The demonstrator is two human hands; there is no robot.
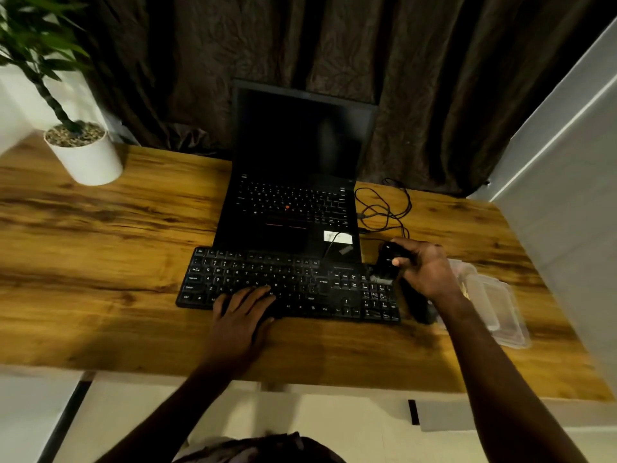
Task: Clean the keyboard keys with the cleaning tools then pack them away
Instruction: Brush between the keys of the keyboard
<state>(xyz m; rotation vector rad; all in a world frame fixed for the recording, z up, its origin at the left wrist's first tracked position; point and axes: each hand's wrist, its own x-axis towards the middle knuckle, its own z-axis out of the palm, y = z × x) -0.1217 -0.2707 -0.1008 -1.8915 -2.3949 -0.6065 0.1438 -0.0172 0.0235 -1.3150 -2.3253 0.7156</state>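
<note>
Wood-grain desk (100, 228) fills the middle of the view, with a dark curtain (400, 78) hanging behind it and a pale wall (567, 195) on the right. Lying across the near middle of the desk is the black keyboard (300, 279), its long side running left to right. The left hand (242, 312) rests flat on the near row of keys left of centre, fingers straight and slightly spread, holding nothing. The right hand (427, 272) is at the keyboard's far right corner, fingers curled around a black cleaning tool (387, 259) with the thumb pressed against its side; a greyish tip shows at the tool's lower end just over the number-pad keys, though blur hides its exact shape. Just right of that hand a clear plastic case (500, 305) lies on the desk, partly hidden by the wrist. Touching the keyboard's far edge is an open black laptop (293, 202) with a dark screen and a white sticker (337, 236) on its palm rest. A thin black cable (384, 208) lies in loose loops to the laptop's right. At the far left corner stands a white pot (86, 155) holding a green plant (33, 35).
</note>
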